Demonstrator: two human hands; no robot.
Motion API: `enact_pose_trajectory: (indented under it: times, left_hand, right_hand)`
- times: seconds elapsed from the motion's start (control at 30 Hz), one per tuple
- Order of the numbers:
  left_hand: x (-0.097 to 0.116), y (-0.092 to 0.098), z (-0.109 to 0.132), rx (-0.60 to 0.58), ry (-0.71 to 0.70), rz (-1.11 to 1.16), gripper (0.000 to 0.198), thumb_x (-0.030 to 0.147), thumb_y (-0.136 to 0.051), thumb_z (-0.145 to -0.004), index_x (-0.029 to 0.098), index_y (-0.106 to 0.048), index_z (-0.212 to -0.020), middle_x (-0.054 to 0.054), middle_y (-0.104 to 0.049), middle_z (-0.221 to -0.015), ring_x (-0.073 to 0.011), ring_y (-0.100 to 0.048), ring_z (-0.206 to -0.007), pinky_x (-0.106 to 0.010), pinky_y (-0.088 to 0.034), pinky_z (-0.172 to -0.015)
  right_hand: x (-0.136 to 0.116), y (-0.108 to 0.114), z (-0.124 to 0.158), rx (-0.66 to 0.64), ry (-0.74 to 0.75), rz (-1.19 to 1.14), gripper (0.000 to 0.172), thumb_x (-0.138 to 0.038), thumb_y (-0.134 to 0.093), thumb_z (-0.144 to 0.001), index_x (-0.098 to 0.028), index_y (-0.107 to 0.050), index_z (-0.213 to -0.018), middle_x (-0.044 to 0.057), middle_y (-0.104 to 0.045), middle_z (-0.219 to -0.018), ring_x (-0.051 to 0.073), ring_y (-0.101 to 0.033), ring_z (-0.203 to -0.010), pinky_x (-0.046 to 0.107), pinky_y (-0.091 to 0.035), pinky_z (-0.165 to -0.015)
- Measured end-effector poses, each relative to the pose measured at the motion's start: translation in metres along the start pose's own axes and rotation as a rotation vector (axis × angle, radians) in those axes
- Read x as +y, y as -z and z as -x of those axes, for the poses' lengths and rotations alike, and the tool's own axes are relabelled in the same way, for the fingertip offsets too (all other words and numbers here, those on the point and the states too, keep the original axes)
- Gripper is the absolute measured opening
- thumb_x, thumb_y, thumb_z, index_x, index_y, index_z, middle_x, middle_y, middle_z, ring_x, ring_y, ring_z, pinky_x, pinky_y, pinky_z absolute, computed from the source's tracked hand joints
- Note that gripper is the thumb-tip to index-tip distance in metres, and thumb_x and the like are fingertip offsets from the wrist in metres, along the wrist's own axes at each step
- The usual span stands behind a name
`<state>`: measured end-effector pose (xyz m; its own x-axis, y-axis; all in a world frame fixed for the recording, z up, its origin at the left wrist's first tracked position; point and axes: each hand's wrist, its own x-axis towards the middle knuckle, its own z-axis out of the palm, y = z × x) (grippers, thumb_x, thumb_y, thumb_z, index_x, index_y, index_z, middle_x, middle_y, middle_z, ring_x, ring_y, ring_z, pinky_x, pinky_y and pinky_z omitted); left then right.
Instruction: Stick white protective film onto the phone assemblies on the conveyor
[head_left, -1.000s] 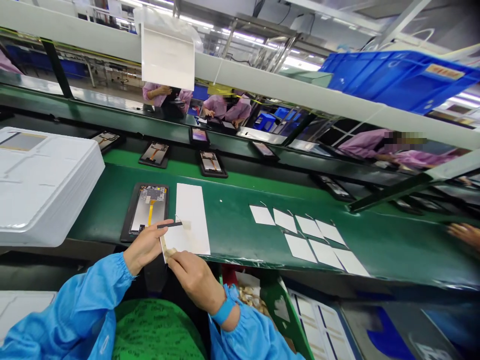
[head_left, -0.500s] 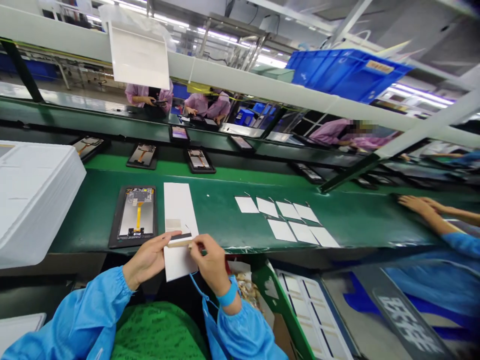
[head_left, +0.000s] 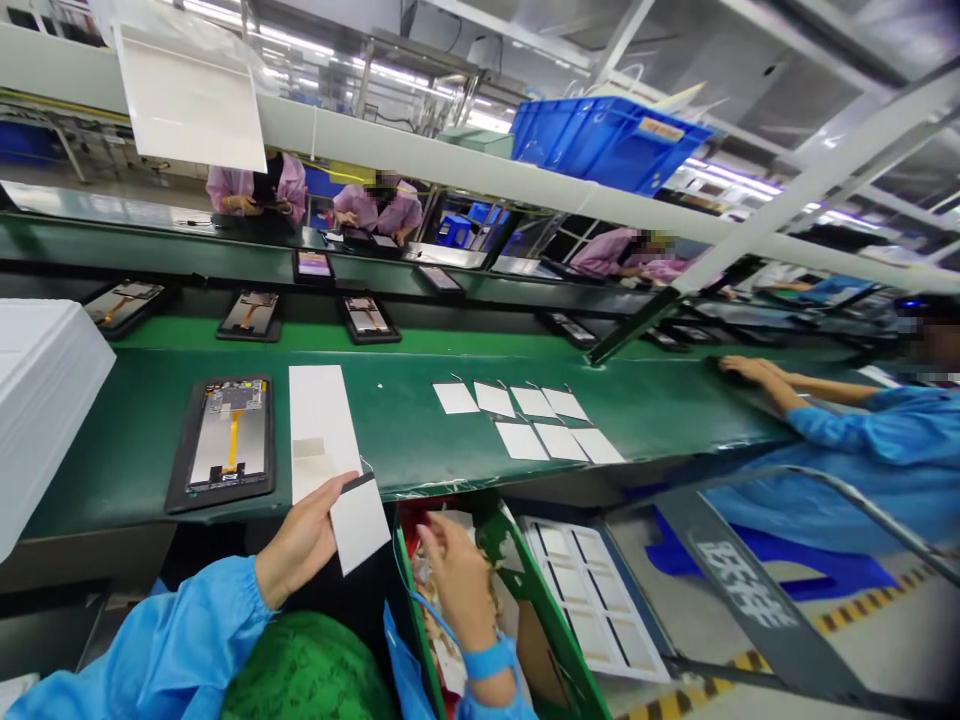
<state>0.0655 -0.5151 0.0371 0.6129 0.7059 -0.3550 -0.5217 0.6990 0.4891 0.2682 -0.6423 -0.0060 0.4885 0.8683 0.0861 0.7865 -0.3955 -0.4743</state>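
Observation:
My left hand (head_left: 304,540) holds a flat white battery (head_left: 360,525) by its left side, between thumb and fingers. The battery has a black strip along its top edge and a thin wire there. Over a green bin (head_left: 544,640) of crumpled scraps hovers my right hand (head_left: 461,580), its fingers somewhat apart and nothing visible in them. A white card (head_left: 322,415) lies on the bench just beyond the left hand. Left of it, an opened tablet (head_left: 229,440) with an orange ribbon cable rests in a black tray.
Several similar batteries (head_left: 521,440) lie in two rows on the green bench (head_left: 405,420). White foam trays (head_left: 45,400) are stacked at left. More tablets (head_left: 369,318) sit along the line behind. A co-worker's hands (head_left: 757,372) rest at the right. A blue crate (head_left: 600,145) stands overhead.
My right hand has left the battery and moved down and right over the green bin. The tan strip it was pinching is no longer visible. The view has shifted right.

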Motion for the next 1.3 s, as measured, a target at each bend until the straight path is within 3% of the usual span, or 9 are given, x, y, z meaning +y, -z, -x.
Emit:
enact_pose_trajectory:
  times: [0.1, 0.17, 0.37, 0.5, 0.63, 0.73, 0.83, 1.07, 1.3]
  left_hand:
    - [-0.009, -0.014, 0.006, 0.022, -0.071, -0.023, 0.035, 0.035, -0.07, -0.085, 0.018, -0.07, -0.116, -0.011, -0.062, -0.136, -0.0266, -0.053, -0.129, -0.04, -0.038, -0.112]
    - [-0.006, -0.015, 0.013, 0.008, -0.099, -0.067, 0.039, 0.039, -0.069, -0.086, 0.022, -0.068, -0.121, -0.01, -0.057, -0.14, -0.0258, -0.05, -0.131, -0.039, -0.039, -0.111]
    - [0.038, 0.021, 0.028, 0.149, -0.249, -0.443, 0.055, 0.034, -0.08, -0.076, 0.025, -0.064, -0.129, -0.007, -0.065, -0.115, -0.023, -0.056, -0.117, -0.037, -0.037, -0.108]
    - [0.065, 0.052, 0.04, 0.017, -0.302, -0.652, 0.031, 0.038, -0.07, -0.084, 0.021, -0.076, -0.108, -0.009, -0.065, -0.105, -0.0238, -0.057, -0.106, -0.036, -0.042, -0.1]
    - [0.076, 0.078, 0.062, 0.186, -0.577, -0.772, 0.025, 0.035, -0.072, -0.082, 0.024, -0.078, -0.103, -0.007, -0.062, -0.101, -0.022, -0.058, -0.1, -0.033, -0.045, -0.094]
    - [0.08, 0.096, 0.08, 0.299, -0.469, -0.548, 0.052, 0.033, -0.079, -0.075, 0.026, -0.066, -0.125, -0.008, -0.065, -0.112, -0.0243, -0.062, -0.105, -0.037, -0.048, -0.096]
    - [0.091, 0.116, 0.095, 0.35, -0.326, -0.345, 0.058, 0.035, -0.083, -0.071, 0.022, -0.061, -0.123, -0.011, -0.07, -0.113, -0.0269, -0.067, -0.102, -0.04, -0.053, -0.091]
    - [0.145, 0.155, 0.107, 0.508, -0.394, -0.303, 0.083, 0.037, -0.088, -0.064, 0.024, -0.045, -0.134, -0.009, -0.073, -0.109, -0.0278, -0.07, -0.096, -0.036, -0.057, -0.077]
    - [0.178, 0.169, 0.084, 0.492, -0.414, -0.451, 0.078, 0.036, -0.088, -0.062, 0.023, -0.048, -0.127, -0.009, -0.072, -0.106, -0.0255, -0.071, -0.086, -0.034, -0.056, -0.072]
  right_hand:
    - [-0.066, 0.0, 0.002, -0.124, 0.384, -0.292, 0.061, -0.037, -0.065, -0.089, -0.022, -0.045, -0.145, 0.015, -0.051, -0.146, 0.028, -0.05, -0.134, 0.045, -0.046, -0.109]
    - [-0.091, 0.0, 0.0, -0.162, 0.467, -0.391, 0.065, -0.033, -0.066, -0.087, -0.022, -0.041, -0.147, 0.014, -0.05, -0.148, 0.029, -0.048, -0.136, 0.048, -0.044, -0.111]
    - [-0.106, -0.003, -0.013, -0.238, 0.188, -0.83, 0.039, -0.03, -0.052, -0.094, -0.02, -0.053, -0.132, 0.011, -0.069, -0.12, 0.024, -0.068, -0.105, 0.043, -0.055, -0.095]
    - [-0.133, -0.025, -0.014, -0.53, 0.015, -1.246, 0.046, -0.039, -0.064, -0.086, -0.02, -0.057, -0.127, 0.011, -0.071, -0.112, 0.028, -0.069, -0.099, 0.046, -0.057, -0.087]
    - [-0.175, -0.054, -0.006, -0.633, -0.049, -1.363, 0.052, -0.046, -0.069, -0.082, -0.019, -0.058, -0.125, 0.012, -0.072, -0.106, 0.03, -0.07, -0.094, 0.045, -0.058, -0.08]
    - [-0.2, -0.065, -0.006, -0.659, 0.077, -1.261, 0.05, -0.049, -0.06, -0.09, -0.02, -0.054, -0.131, 0.012, -0.069, -0.116, 0.027, -0.068, -0.102, 0.044, -0.057, -0.086]
    - [-0.216, -0.067, -0.025, -0.672, 0.311, -0.942, 0.048, -0.043, -0.047, -0.099, -0.023, -0.044, -0.143, 0.011, -0.066, -0.125, 0.023, -0.064, -0.111, 0.043, -0.051, -0.099]
    - [-0.263, -0.099, -0.107, -0.339, 0.736, -0.076, 0.043, -0.023, -0.056, -0.095, -0.021, -0.051, -0.137, 0.012, -0.063, -0.116, 0.026, -0.06, -0.107, 0.043, -0.051, -0.093]
    - [-0.303, -0.139, -0.133, -0.319, 0.596, 0.224, 0.04, -0.022, -0.054, -0.094, -0.021, -0.049, -0.134, 0.011, -0.066, -0.106, 0.025, -0.065, -0.094, 0.035, -0.049, -0.081]
